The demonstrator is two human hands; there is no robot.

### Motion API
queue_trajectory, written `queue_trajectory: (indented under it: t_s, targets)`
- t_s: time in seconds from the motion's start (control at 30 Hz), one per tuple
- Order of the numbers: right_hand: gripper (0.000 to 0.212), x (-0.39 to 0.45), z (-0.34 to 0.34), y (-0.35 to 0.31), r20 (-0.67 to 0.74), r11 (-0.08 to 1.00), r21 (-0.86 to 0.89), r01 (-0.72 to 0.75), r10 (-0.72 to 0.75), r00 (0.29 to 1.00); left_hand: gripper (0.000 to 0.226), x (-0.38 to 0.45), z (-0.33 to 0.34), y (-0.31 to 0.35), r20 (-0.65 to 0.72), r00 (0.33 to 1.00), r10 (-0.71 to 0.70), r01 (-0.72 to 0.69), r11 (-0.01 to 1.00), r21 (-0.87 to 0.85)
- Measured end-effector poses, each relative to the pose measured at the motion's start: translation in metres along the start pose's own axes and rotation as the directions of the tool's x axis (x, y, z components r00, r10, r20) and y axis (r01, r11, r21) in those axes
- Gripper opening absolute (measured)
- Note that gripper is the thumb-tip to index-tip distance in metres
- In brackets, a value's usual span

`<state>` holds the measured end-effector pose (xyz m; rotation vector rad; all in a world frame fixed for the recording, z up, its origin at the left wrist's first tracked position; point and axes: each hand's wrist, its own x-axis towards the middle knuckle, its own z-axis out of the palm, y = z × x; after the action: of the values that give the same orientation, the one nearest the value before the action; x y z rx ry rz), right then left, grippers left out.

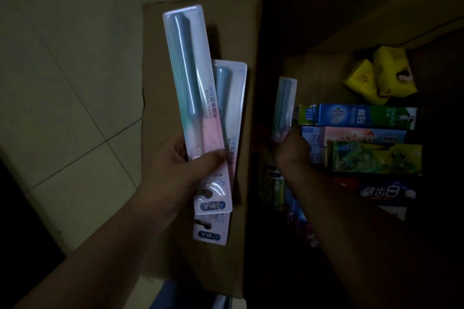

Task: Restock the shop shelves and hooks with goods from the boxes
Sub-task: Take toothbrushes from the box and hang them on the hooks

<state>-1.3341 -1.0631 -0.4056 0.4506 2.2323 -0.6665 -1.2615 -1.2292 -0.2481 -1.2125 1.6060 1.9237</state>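
Dim, murky light throughout. Left hand (185,160) curled around two toothbrush blister packs: front pack (192,88) long, tilted slightly left, with a teal-to-pink card and a bluish handle under clear plastic; second pack (232,108) fanned out behind and to the right, its hang-hole end poking out below the thumb. Both held over the flattened flap (155,63) of a brown cardboard box (326,32), beside pale floor tiles (62,83). Right hand (292,148) down inside the box, fingers pinching the lower end of a third toothbrush pack (285,108), seen edge-on and upright, just beside the toothpaste cartons. Inside the box, to the right: a blue and green carton (356,115) lying on its side, a pink one (364,135) touching it below, a green and yellow one (376,158) under that, then a dark carton with white characters (386,192). Two yellow packets (376,75) tumbled together near the far corner. More cartons under the right forearm, too dark and blurred to tell apart.
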Motion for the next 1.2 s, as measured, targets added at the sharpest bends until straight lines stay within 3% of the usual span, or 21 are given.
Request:
queue_trajectory:
  t_s: [0.07, 0.13, 0.23, 0.4, 0.53, 0.63, 0.73, 0.87, 1.03, 1.2]
  targets:
    - [0.042, 0.002, 0.006, -0.002, -0.070, 0.999, 0.007, -0.036, 0.037, 0.997, 0.047, 0.000, 0.000, -0.002, -0.023, 1.000, 0.018, -0.019, 1.000, -0.021]
    - [0.043, 0.008, 0.013, -0.001, -0.109, 0.995, 0.024, -0.096, 0.098, 0.989, 0.025, 0.000, 0.001, -0.005, -0.045, 0.999, 0.023, -0.025, 0.999, -0.042]
    - [0.041, 0.012, 0.017, 0.000, -0.094, 0.975, 0.159, -0.153, 0.169, 0.981, 0.021, 0.001, 0.001, -0.006, -0.046, 0.999, 0.023, -0.024, 0.999, -0.024]
    - [0.027, -0.005, 0.007, -0.003, 0.030, 0.973, 0.231, -0.030, 0.023, 0.999, 0.025, 0.001, 0.000, -0.007, -0.033, 0.999, 0.042, -0.041, 0.999, 0.023]
    - [0.026, -0.034, -0.039, -0.012, -0.031, 0.938, 0.346, 0.018, -0.008, 0.999, 0.011, -0.007, 0.005, -0.001, -0.057, 0.998, 0.022, -0.021, 1.000, 0.020]
    - [0.015, -0.071, -0.090, -0.026, 0.079, 0.799, 0.601, -0.006, -0.052, 0.995, 0.027, -0.014, 0.006, 0.008, -0.026, 0.999, -0.019, 0.020, 0.999, 0.035]
    - [0.015, -0.111, -0.125, -0.046, 0.266, 0.637, 0.768, -0.059, -0.234, 0.935, 0.048, -0.023, 0.006, 0.020, 0.046, 0.997, -0.067, 0.067, 0.998, 0.002]
    - [0.015, -0.146, -0.122, -0.070, 0.299, 0.739, 0.672, 0.045, -0.326, 0.897, 0.047, -0.036, 0.007, 0.036, 0.101, 0.992, -0.077, 0.083, 0.995, -0.060]
    - [0.015, -0.158, -0.113, -0.088, 0.258, 0.775, 0.613, 0.153, -0.380, 0.888, 0.040, -0.044, 0.003, 0.050, 0.163, 0.985, -0.062, 0.100, 0.967, -0.236]
    - [0.018, -0.157, -0.110, -0.097, 0.216, 0.794, 0.560, 0.235, -0.414, 0.884, 0.041, -0.041, 0.000, 0.056, 0.226, 0.972, -0.066, 0.104, 0.982, -0.159]
